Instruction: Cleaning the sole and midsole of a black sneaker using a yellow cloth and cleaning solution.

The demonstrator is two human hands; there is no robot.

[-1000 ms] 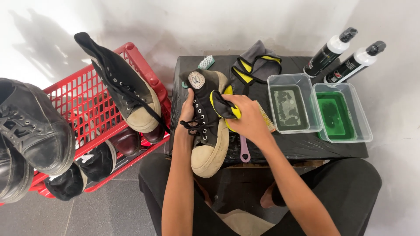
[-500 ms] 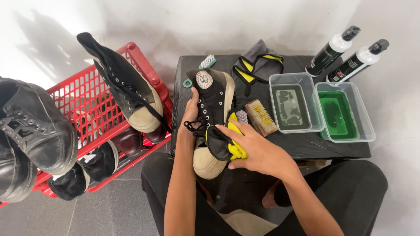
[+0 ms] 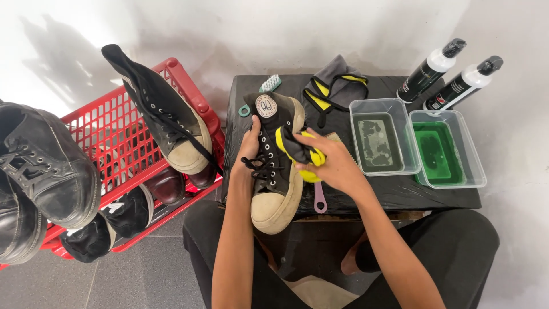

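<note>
A black high-top sneaker (image 3: 277, 171) with a cream toe cap and sole lies over the front edge of a small black table (image 3: 400, 191), toe toward me. My left hand (image 3: 249, 146) grips its left side by the laces. My right hand (image 3: 334, 166) presses a yellow and grey cloth (image 3: 300, 150) against the sneaker's right side. A purple brush handle (image 3: 319, 200) pokes out under my right hand.
On the table stand a clear tub of dark water (image 3: 382, 136), a tub of green liquid (image 3: 445, 149), two spray bottles (image 3: 430, 71), a second grey-yellow cloth (image 3: 333, 87) and a small brush (image 3: 269, 84). A red crate (image 3: 103, 126) of shoes sits at the left.
My right hand with the cloth has slid from the sneaker's toe end up along its right side toward the middle. The left hand keeps its grip on the sneaker.
</note>
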